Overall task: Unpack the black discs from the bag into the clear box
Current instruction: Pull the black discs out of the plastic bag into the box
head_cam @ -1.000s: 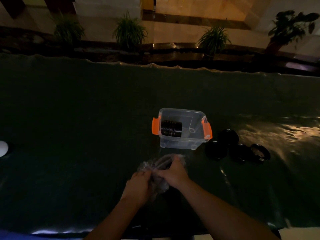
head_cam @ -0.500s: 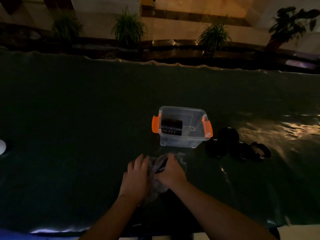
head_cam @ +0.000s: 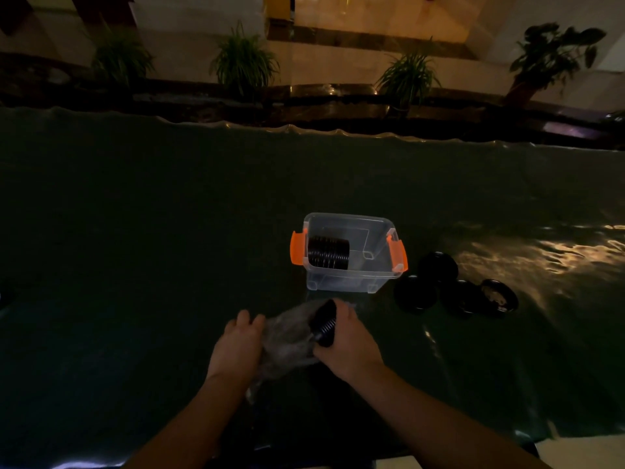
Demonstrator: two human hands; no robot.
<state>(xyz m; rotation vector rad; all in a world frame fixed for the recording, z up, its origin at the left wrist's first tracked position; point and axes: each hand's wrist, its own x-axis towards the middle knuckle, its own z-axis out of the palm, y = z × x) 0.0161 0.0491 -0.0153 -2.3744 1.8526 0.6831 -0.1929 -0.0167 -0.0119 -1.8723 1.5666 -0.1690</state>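
Looks like a dim lobby or atrium of a large building: glossy pale stone floor [head_cam: 372,18] reflecting warm light, four leafy green potted plants [head_cam: 244,60] lined along a dark ledge just beyond the long dark-covered table [head_cam: 169,231].

Box [head_cam: 348,279] behind bag [head_cam: 287,336]; disc stack [head_cam: 327,252] inside box, left; loose discs [head_cam: 455,292] right.

Dim, grainy wide-angle view: warm glare ripples on the dark table cover [head_cam: 541,252] right of the clear box [head_cam: 348,275], whose far edge bows with lens distortion.
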